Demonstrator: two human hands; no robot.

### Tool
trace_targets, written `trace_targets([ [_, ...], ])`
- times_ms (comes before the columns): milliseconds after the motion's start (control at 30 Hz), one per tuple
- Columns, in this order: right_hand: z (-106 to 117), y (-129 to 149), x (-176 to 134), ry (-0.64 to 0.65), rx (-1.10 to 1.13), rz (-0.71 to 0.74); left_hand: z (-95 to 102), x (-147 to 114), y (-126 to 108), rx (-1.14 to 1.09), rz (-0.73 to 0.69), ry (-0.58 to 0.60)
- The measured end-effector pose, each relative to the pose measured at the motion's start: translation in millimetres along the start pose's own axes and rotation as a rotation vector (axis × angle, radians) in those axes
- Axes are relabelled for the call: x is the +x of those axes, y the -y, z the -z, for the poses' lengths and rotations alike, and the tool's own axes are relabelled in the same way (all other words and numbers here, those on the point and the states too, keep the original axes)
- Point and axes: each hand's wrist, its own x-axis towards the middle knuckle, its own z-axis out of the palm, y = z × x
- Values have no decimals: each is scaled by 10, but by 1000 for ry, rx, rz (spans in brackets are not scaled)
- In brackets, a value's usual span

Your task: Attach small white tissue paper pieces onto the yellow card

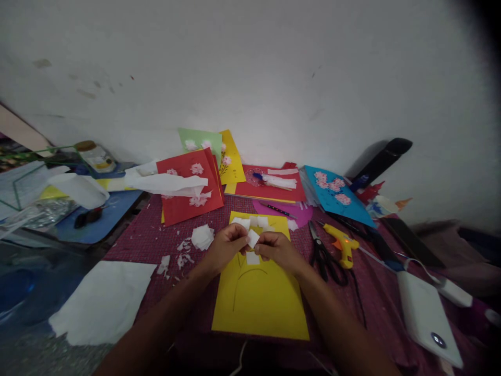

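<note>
A small white paper square (pixel 253 238) is pinched between my two hands, above the yellow sheet (pixel 260 308). My left hand (pixel 230 241) grips its left edge with thumb and finger, and my right hand (pixel 274 246) has hold of its right side. On the sheet just below lies another white paper piece (pixel 252 258). More white pieces (pixel 261 222) sit along the sheet's top, partly hidden by my fingers. Curved pencil lines run down the sheet. Left of my left hand is a stack of cut white paper (pixel 202 237).
Scissors (pixel 324 258) and a yellow glue gun (pixel 343 244) lie to the right, near a white power bank (pixel 428 316). Paper scraps (pixel 185 257) and a large white tissue sheet (pixel 105 300) are at left. Flower cards, including a red one (pixel 183 206) and a blue one (pixel 332 193), stand behind.
</note>
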Motion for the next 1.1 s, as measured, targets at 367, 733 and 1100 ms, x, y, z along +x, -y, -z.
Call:
trace_targets([
  [367,-6,-47,29,-6,-1,16,-8,3,42,-4,38,41],
  [733,-13,-25,21,0,62,20,-24,-3,2,32,88,50],
  [1100,-30,-39,23,23,81,34,2,7,43,40,92,26],
])
